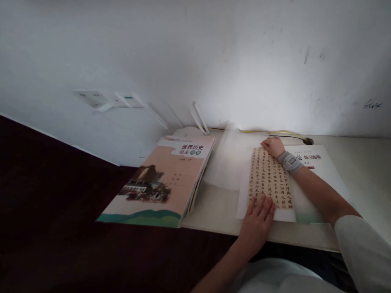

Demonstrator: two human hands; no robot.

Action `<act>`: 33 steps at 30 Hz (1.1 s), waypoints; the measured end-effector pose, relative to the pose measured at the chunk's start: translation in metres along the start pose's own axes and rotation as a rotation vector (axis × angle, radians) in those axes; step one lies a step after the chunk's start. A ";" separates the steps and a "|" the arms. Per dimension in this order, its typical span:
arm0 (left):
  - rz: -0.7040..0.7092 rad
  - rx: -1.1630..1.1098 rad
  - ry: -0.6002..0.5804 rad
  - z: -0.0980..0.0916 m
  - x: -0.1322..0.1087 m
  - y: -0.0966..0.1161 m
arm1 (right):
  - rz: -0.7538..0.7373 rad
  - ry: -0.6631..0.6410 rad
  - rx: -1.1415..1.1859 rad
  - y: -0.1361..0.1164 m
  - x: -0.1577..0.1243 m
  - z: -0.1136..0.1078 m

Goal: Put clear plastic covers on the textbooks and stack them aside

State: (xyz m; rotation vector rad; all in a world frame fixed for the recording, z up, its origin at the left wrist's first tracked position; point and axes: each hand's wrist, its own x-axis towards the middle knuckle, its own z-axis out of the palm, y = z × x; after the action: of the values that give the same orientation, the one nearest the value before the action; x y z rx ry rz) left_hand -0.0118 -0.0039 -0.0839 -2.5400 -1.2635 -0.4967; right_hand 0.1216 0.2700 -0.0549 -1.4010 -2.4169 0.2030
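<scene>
A white calligraphy workbook [331,179] lies on the white tabletop, with Chinese lettering on its right part. On the left part is a tan panel [271,175] of brush-written columns; I cannot tell if it is the same cover or a separate sheet. My left hand [258,221] rests flat on the panel's lower edge, fingers stretched out. At its top edge, my right hand [273,146] is closed with fingers curled against the paper; the fingertips are partly hidden. A grey band [291,162] wraps the right wrist, and that forearm crosses over the workbook.
Left of the workbook, a pile of books topped by a pink history workbook [171,175] overhangs the table's front edge. A blurred translucent sheet [221,162] lies between. Along the wall run a yellow cable [281,132] and a small dark round object [308,141]. Wall sockets [94,98] are at left.
</scene>
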 end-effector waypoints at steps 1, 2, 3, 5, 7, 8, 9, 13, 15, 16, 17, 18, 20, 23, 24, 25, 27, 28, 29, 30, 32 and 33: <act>-0.021 -0.001 0.001 -0.004 0.000 -0.002 | -0.007 0.010 0.006 0.001 0.001 -0.003; -0.047 -0.010 0.002 -0.008 0.000 -0.004 | -0.012 0.025 0.015 0.004 0.001 -0.007; -0.069 -0.030 0.002 -0.012 -0.001 -0.007 | -0.014 0.043 0.031 0.007 0.000 -0.011; -0.114 -0.084 0.013 -0.020 -0.006 -0.017 | -0.008 0.078 0.078 0.017 -0.006 -0.020; -0.213 -0.136 0.053 -0.026 -0.014 -0.031 | 0.007 0.099 0.139 0.030 -0.021 -0.024; -0.314 -0.165 0.087 -0.028 -0.018 -0.040 | 0.021 0.099 0.171 0.035 -0.031 -0.024; -0.448 -0.210 0.120 -0.028 -0.022 -0.049 | 0.040 0.090 0.202 0.039 -0.044 -0.022; -0.989 -0.682 0.119 -0.024 -0.028 -0.080 | 0.143 0.018 0.287 0.036 -0.093 -0.006; -1.089 -0.978 0.045 -0.022 -0.024 -0.088 | 0.166 0.016 0.252 0.024 -0.108 0.003; -1.104 -1.062 0.017 -0.021 -0.021 -0.091 | 0.168 0.021 0.223 0.017 -0.112 0.006; -1.110 -1.078 0.007 -0.020 -0.019 -0.092 | 0.167 0.028 0.195 0.011 -0.114 0.008; -1.113 -1.032 0.020 -0.020 -0.017 -0.093 | 0.164 0.028 0.171 0.005 -0.115 0.009; -1.103 -0.850 0.075 -0.020 -0.015 -0.093 | 0.162 0.026 0.142 -0.003 -0.115 0.009; -1.111 -0.767 0.093 -0.022 -0.015 -0.094 | 0.147 0.044 0.170 -0.006 -0.114 0.005; -1.133 -0.849 0.090 -0.024 -0.015 -0.094 | 0.129 0.052 0.211 -0.005 -0.114 0.003; -1.162 -0.978 0.096 -0.027 -0.014 -0.094 | 0.110 0.060 0.268 -0.004 -0.115 0.001; -1.203 -1.323 0.115 -0.036 -0.010 -0.094 | 0.087 0.065 0.403 -0.001 -0.118 -0.004; -1.198 -1.502 0.113 -0.041 -0.005 -0.093 | 0.096 0.070 0.473 0.001 -0.120 -0.006; -1.173 -1.660 0.097 -0.046 0.002 -0.091 | 0.123 0.079 0.544 0.002 -0.123 -0.009; -1.129 -1.788 0.066 -0.050 0.011 -0.088 | 0.161 0.087 0.613 0.004 -0.127 -0.011; -0.999 -1.957 0.013 -0.055 0.037 -0.079 | 0.236 0.093 0.741 0.007 -0.136 -0.015; -0.926 -2.010 0.005 -0.056 0.053 -0.073 | 0.267 0.097 0.790 0.008 -0.140 -0.016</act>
State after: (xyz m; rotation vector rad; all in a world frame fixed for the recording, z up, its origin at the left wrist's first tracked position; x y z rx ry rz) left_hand -0.0511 0.0563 -0.0056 -2.2626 -2.5905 -3.2535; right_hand 0.1983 0.1526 -0.0728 -1.2766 -1.7341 0.9994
